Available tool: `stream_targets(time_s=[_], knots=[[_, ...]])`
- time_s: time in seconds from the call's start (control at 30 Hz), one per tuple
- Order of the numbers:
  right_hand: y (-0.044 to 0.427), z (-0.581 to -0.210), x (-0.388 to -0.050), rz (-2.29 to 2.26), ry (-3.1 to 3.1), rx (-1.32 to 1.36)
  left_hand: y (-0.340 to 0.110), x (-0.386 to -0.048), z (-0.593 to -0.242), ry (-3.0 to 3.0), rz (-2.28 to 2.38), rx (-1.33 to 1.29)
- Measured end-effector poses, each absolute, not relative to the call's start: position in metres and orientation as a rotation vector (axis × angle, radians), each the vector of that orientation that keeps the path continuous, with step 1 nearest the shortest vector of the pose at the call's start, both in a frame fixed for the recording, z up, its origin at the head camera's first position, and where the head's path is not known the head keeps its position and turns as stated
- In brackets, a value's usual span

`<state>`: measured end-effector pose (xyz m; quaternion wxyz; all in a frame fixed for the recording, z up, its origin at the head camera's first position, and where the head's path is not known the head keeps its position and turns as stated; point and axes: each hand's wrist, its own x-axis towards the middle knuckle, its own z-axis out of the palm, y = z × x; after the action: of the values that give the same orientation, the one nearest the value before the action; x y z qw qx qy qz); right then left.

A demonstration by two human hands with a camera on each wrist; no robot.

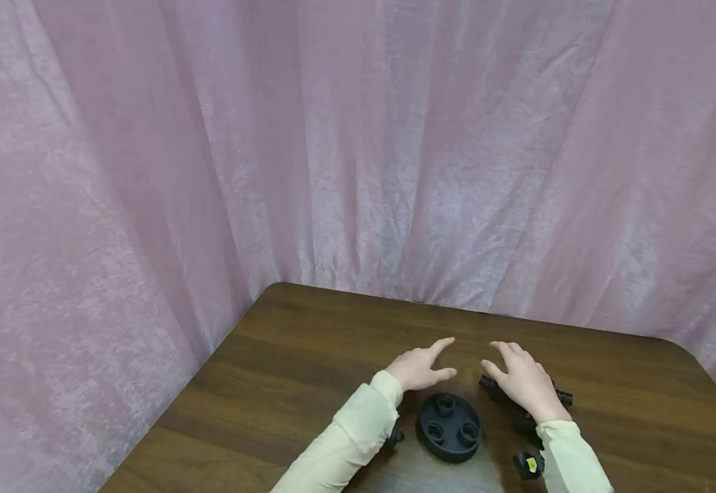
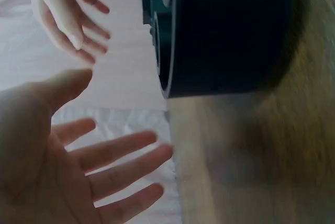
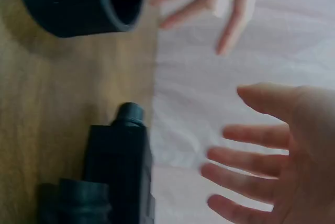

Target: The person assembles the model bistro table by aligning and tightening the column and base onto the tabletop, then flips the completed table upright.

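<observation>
Two hands [image 1: 416,370] [image 1: 524,382] apart, fingers spread; round black base [image 1: 453,421] between sleeves [image 1: 354,431]; far table edge [image 1: 456,312] beyond.

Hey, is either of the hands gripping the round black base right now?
No, the head view shows the black base sitting on the table, apart from the left hand and the right hand.

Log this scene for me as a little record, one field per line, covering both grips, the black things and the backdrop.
Base: black, round, three sockets facing up
Left grip: spread, holding nothing, near the base
Block: black, stub at one end, right of the base
Right grip: spread, holding nothing, partly hiding the block in the head view
Unclear: black item with a yellow mark, beside the right sleeve
Surface: wooden table
Backdrop: pink curtain
</observation>
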<state>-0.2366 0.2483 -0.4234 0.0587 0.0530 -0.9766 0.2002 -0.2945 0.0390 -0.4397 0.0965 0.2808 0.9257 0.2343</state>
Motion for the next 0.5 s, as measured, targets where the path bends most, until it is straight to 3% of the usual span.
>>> stream_targets(time_s=[0.5], knots=[[0.315,-0.414,-0.209,0.883,-3.235,0.215,0.022,-0.295,-0.451,2.313,0.732,1.094]])
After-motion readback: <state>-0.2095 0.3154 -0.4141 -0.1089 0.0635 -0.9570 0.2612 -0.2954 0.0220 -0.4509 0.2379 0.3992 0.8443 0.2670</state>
